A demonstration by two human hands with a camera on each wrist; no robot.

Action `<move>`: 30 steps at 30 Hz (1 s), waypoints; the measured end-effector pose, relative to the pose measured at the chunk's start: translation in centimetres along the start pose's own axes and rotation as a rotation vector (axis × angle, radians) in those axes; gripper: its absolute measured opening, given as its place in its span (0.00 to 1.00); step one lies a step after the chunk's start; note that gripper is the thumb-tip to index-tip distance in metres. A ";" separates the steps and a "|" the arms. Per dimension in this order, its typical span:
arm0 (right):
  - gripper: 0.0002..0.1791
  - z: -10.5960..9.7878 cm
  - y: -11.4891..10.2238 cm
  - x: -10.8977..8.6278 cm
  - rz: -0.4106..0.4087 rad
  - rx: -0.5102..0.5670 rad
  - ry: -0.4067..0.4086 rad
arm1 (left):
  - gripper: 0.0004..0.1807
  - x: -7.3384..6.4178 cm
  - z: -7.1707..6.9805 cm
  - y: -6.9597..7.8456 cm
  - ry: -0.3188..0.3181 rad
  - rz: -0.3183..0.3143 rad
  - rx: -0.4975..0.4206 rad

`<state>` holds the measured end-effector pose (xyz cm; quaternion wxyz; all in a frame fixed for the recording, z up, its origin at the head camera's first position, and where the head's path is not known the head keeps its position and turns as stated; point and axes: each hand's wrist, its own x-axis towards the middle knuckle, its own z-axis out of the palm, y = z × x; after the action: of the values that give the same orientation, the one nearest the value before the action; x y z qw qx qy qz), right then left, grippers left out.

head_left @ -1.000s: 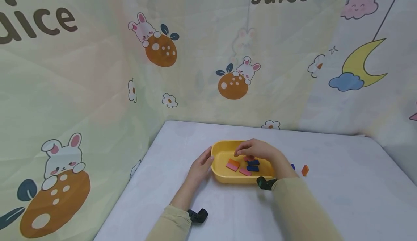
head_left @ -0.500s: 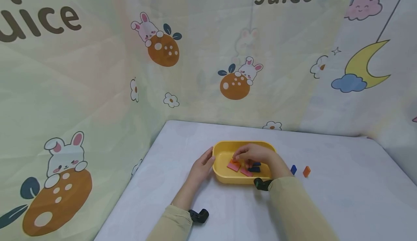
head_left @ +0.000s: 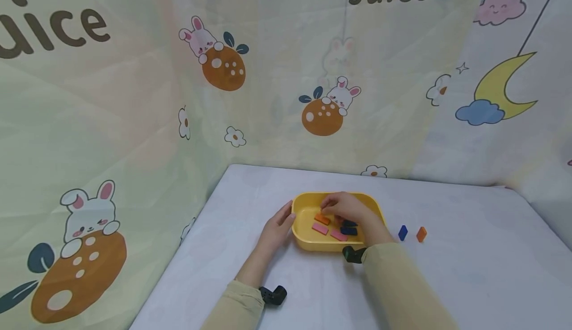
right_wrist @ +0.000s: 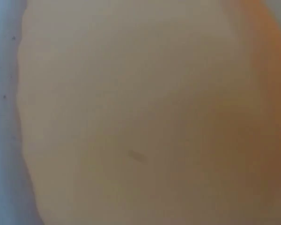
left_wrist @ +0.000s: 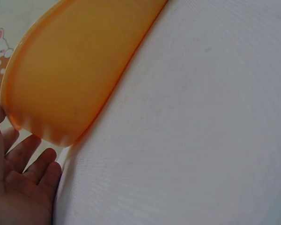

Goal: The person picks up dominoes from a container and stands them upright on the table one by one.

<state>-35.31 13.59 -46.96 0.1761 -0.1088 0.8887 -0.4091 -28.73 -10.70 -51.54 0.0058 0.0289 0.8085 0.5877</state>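
In the head view, a yellow plastic tub [head_left: 308, 246] holds small flat blocks. My left hand [head_left: 275, 229] rests against the tub's left end. The left wrist view shows its fingers [left_wrist: 25, 152] relaxed, reaching to the end wall. My right hand [head_left: 350, 208] is inside the tub with bent fingers, over its back middle. Whether it holds a block I cannot tell. Just in front of its fingertips lies an orange block [head_left: 322, 219]. Nearer me are a pink block [head_left: 320, 229], another pink block [head_left: 338, 234] and a dark blue block [head_left: 349, 231].
On the white table [head_left: 469, 270], right of the tub, a blue block [head_left: 403, 232] and an orange block [head_left: 421, 234] stand on edge. A printed cloth [head_left: 277, 47] hangs behind and to the left. The right wrist view is filled by a blurred pale surface.
My right hand dipped to the orange and pink blocks, then drew slightly back. The orange block now lies apart from the pink one it adjoined. My left hand stayed on the tub.
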 end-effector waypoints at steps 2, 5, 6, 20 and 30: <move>0.11 0.3 0.0 0.1 0.008 -0.021 0.019 | 0.26 0.0 0.0 0.0 -0.002 0.004 -0.002; 0.10 0.6 0.1 0.1 0.024 -0.046 0.030 | 0.26 0.0 0.0 -0.1 -0.006 0.001 -0.013; 0.09 0.7 0.1 0.1 0.026 -0.056 0.034 | 0.26 0.0 0.0 0.0 -0.006 0.002 -0.016; 0.08 1.4 -0.9 -0.2 0.034 -0.142 0.009 | 0.26 0.1 0.0 -0.2 -0.001 0.000 -0.004; 0.08 1.7 -0.9 -0.1 0.030 -0.241 0.022 | 0.27 0.1 0.0 -0.1 -0.004 0.002 -0.008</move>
<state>-34.49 11.90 -47.25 0.1580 -0.1114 0.9348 -0.2980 -28.82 -10.76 -51.64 0.0068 0.0309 0.8062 0.5908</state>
